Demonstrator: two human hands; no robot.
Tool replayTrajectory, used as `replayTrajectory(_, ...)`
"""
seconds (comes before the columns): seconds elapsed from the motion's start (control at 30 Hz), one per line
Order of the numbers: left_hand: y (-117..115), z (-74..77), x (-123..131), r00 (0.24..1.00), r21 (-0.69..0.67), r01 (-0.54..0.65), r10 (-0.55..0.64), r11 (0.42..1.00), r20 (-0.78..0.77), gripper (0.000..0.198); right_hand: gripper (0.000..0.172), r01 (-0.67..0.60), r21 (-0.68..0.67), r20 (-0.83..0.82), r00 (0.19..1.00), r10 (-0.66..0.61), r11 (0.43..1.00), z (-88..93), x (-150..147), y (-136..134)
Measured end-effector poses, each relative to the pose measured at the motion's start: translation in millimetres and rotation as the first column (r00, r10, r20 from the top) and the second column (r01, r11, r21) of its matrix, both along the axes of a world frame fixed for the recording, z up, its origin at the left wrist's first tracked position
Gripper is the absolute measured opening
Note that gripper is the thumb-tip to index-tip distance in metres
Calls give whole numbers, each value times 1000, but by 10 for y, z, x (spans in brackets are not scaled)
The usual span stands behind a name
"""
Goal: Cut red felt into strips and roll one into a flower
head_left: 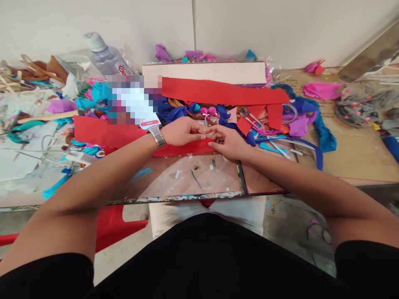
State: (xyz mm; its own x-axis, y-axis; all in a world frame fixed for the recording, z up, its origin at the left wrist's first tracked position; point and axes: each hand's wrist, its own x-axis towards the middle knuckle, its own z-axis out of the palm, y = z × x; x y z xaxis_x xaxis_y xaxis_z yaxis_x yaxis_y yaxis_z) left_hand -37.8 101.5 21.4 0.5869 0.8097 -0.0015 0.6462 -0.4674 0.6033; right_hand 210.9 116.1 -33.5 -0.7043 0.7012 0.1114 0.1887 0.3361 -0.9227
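Hands meet mid-frame: your left hand (182,132) and right hand (227,141) each pinch, grip narrow, the red fabric strip (106,132) lying along the counter (352,153) toward 9 o'clock (scissors (249,117) untouched at 1 o'clock). Work looks early; strip mostly flat.

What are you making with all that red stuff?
A person sits at a cluttered table with both hands on a long red strip of fabric. The left hand, with a watch on its wrist, and the right hand meet at the strip's near edge, fingertips pinching it together. Another red strip lies behind, with small scissors, a plastic bottle and blue, pink and purple scraps all around.
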Motion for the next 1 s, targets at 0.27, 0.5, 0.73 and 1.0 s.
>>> replayTrajectory(0.27,-502,113,-49,986,-12,-162,163,987,46,34,50,-125,77,2,992,125,989,258,-77,-209)
replayTrajectory(0.5,-733,200,-46,946,55,-288,275,956,170,35,54,-123,144,5,992,124,982,345,-147,-334)
replayTrajectory(0.73,-804,285,-207,978,200,-207,197,958,68,43,52,-35,-158,-80,997,22,987,422,-40,-439)
replayTrajectory(1.0,-622,24,-818,960,171,-103,142,980,-239,42,39,178,-329,7,982,-187,927,347,217,-386)
